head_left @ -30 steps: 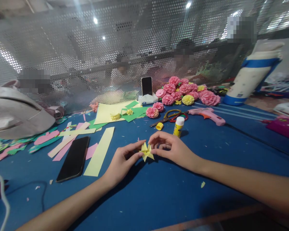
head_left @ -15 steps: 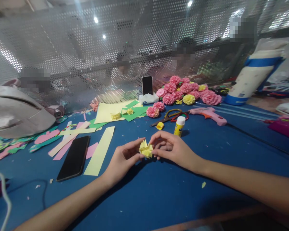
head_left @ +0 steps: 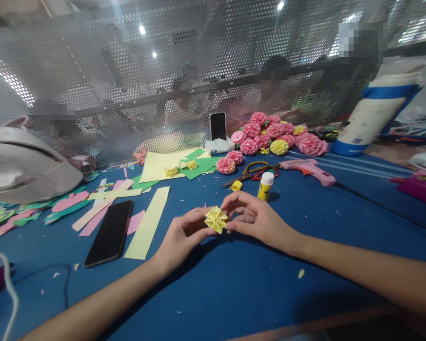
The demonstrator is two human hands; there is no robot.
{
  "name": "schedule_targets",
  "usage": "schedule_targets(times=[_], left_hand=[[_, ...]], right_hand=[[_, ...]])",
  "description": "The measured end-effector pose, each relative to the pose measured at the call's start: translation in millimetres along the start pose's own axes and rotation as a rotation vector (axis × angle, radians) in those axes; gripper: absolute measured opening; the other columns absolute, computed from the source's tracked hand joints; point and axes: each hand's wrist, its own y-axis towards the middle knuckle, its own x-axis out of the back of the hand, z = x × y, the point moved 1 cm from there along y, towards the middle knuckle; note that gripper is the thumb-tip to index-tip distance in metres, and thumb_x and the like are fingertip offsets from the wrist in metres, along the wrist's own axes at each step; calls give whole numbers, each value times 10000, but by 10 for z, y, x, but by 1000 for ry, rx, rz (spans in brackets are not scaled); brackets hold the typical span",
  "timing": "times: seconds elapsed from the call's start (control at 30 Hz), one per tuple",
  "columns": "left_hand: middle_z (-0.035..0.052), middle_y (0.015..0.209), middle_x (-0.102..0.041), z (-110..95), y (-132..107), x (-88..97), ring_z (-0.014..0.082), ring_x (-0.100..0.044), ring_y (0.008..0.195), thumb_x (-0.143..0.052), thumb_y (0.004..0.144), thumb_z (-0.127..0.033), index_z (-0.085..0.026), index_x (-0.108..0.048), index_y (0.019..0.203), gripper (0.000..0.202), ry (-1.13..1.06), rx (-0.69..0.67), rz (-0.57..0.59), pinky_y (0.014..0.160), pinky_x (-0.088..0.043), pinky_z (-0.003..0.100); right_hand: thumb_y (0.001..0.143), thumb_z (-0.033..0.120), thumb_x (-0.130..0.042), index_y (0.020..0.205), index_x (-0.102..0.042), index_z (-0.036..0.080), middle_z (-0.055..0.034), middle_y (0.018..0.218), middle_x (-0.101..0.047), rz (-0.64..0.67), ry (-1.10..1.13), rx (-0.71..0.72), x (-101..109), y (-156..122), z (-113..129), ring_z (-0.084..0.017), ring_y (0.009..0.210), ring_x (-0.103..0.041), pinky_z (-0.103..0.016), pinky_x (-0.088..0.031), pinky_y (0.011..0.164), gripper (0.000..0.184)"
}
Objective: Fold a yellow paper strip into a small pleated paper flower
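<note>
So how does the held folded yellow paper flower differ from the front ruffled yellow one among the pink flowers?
The folded yellow paper flower shows sharp points; the ruffled yellow paper flower has frilled petals. The folded one is held between the left hand and right hand; the ruffled one rests among pink paper flowers. Both are yellow.

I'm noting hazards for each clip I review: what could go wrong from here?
1. The folded yellow paper piece sits between the fingertips of the left hand and right hand; a firmer squeeze might crush its points.
2. The glue stick stands upright just beyond the right hand, so a knuckle could tip it.
3. A yellow cap lies apart from the glue stick; if it belongs there, the glue might dry out.
</note>
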Motion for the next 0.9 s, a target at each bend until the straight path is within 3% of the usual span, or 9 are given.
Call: schedule_targets(times=[0.27,0.5,0.63,0.73,0.9], left_hand=[[68,1190,-710,25,-9,-25,266,-650,1120,-741,797,-227,-206,-697,1176,382,-145,84,-10,997,-495,362],[94,1189,-713,-16,10,-43,281,-671,1089,-801,706,-202,-176,-624,1275,596,-245,133,-65,934,-547,374],[92,1117,-741,-6,-2,-29,266,-701,1010,-796,711,-206,-170,-669,1208,515,-211,134,-89,906,-564,377],[100,1175,-712,1,-9,-13,257,-711,962,-792,720,-224,-180,-704,1152,443,-150,109,-106,866,-581,374],[69,1178,-694,6,12,-9,233,-695,989,-816,685,-196,-204,-762,1023,343,-193,86,-119,851,-585,320]], right_hand=[[777,269,-761,979,-574,189,-14,948,-609,-2,-12,-23,0,1,7,-138,871,-619,-244,-544,722,287],[787,312,-751,969,-577,196,-17,952,-606,17,-6,-49,2,5,-4,-137,838,-624,-239,-554,683,278],[794,337,-745,975,-589,197,-19,952,-608,9,-40,-65,12,7,-16,-124,784,-614,-235,-549,663,278],[801,361,-738,976,-597,194,-16,944,-609,6,-74,-69,20,4,-19,-109,729,-598,-232,-531,645,280],[824,364,-721,979,-585,198,7,851,-610,45,-78,-93,17,-7,-14,-95,671,-588,-230,-515,644,264]])
